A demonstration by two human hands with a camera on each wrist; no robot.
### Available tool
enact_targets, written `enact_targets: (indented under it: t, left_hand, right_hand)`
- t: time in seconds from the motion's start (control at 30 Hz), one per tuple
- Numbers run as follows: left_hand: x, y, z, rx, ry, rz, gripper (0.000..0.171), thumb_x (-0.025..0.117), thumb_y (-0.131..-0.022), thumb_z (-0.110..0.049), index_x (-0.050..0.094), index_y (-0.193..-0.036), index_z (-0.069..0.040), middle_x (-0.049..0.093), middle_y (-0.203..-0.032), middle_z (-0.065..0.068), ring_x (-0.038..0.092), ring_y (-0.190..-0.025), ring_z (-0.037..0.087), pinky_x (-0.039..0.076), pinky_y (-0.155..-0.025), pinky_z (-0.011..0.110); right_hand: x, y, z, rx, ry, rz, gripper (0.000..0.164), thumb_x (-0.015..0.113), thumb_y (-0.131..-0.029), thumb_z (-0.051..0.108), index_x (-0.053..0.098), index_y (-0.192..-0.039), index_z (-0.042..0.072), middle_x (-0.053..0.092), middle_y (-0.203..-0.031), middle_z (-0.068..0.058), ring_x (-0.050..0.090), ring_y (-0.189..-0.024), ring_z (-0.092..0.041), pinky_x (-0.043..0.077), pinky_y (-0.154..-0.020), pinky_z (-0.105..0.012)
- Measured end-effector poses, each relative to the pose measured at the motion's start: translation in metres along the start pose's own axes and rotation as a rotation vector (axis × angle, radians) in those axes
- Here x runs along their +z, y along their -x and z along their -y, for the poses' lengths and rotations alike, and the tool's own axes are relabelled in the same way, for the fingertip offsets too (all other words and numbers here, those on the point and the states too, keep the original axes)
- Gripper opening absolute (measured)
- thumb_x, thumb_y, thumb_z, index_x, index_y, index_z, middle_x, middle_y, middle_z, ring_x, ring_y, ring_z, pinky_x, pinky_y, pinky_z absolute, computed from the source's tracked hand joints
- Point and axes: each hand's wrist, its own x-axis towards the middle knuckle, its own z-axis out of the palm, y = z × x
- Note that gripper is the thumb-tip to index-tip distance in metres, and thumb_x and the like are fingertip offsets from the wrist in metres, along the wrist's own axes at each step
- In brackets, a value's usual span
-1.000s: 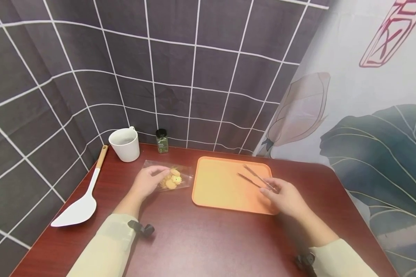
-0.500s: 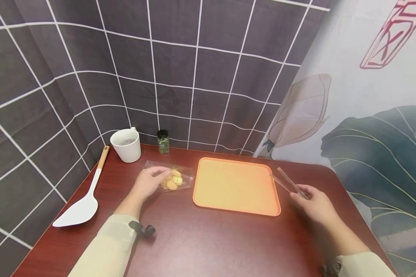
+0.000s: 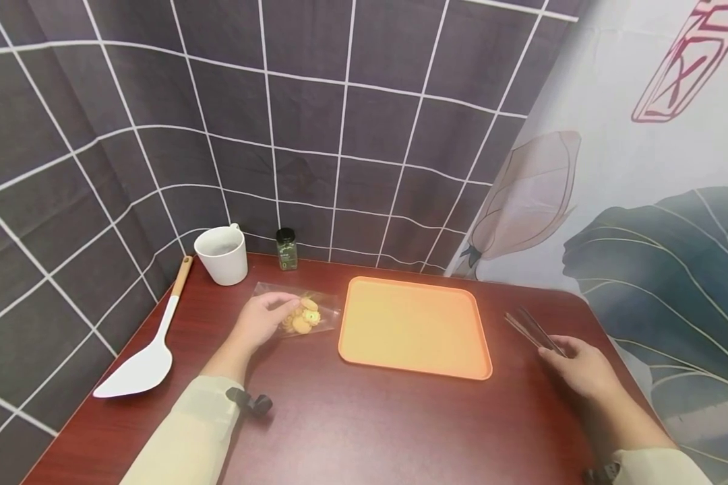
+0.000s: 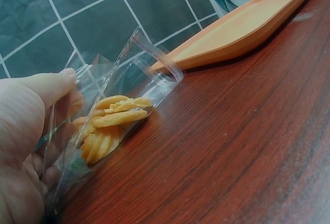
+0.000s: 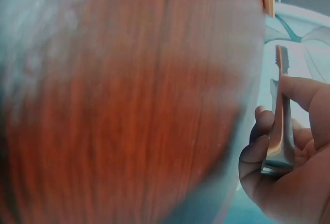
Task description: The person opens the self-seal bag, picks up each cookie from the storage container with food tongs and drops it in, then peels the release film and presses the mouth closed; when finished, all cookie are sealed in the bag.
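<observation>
My left hand point(image 3: 261, 319) pinches a clear plastic bag point(image 4: 116, 74) between thumb and fingers. Inside the bag lie several yellow cookies point(image 4: 121, 116), some with ridged, piped surfaces. The bag's mouth, with its sealing strip, faces the orange tray point(image 3: 412, 327). To the right of that tray, my right hand point(image 3: 582, 367) holds metal tongs point(image 3: 536, 333) over the table, their tips pointing away toward the back. In the right wrist view the thumb and fingers wrap around the tongs point(image 5: 281, 131) near the bent end, and the serrated tip shows above the thumb.
A white mug point(image 3: 223, 256) and a small black-capped spice jar point(image 3: 286, 250) stand at the back left by the tiled-pattern curtain. A white turner with a wooden handle point(image 3: 139, 367) lies along the left edge. The reddish-brown table point(image 3: 388, 431) ends at the right.
My right hand has carried the tongs rightward, from above the tray to beyond its right edge, and the tongs' arms are now closer together. The left hand stays on the bag.
</observation>
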Motion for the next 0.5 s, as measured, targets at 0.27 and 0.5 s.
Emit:
enact_targets:
  t: [0.27,0.5]
  left_hand:
    - [0.0004,0.0002,-0.0008,-0.002,-0.008,0.004,0.038,0.073,-0.101,-0.046,0.080,-0.123,-0.016,0.077,-0.133,0.010,0.063,-0.137,0.032,0.044,-0.119,0.059]
    - [0.0004,0.0000,-0.0007,-0.002,0.004,0.003,0.036,0.074,-0.101,-0.044,0.081,-0.123,-0.016,0.078,-0.131,0.010,0.064,-0.135,0.032,0.046,-0.118,0.058]
  right_hand:
    - [-0.0030,-0.0006,-0.0025,0.034,-0.017,0.032,0.082,0.061,-0.105,0.056,0.048,-0.150,-0.011,0.063,-0.136,-0.040,0.073,-0.106,-0.042,0.057,-0.089,-0.060]
    - [-0.0047,0.0005,-0.0004,0.032,0.006,0.035,0.082,0.064,-0.103,0.057,0.052,-0.148,-0.011,0.057,-0.144,-0.041,0.059,-0.126,-0.058,0.052,-0.095,-0.069]
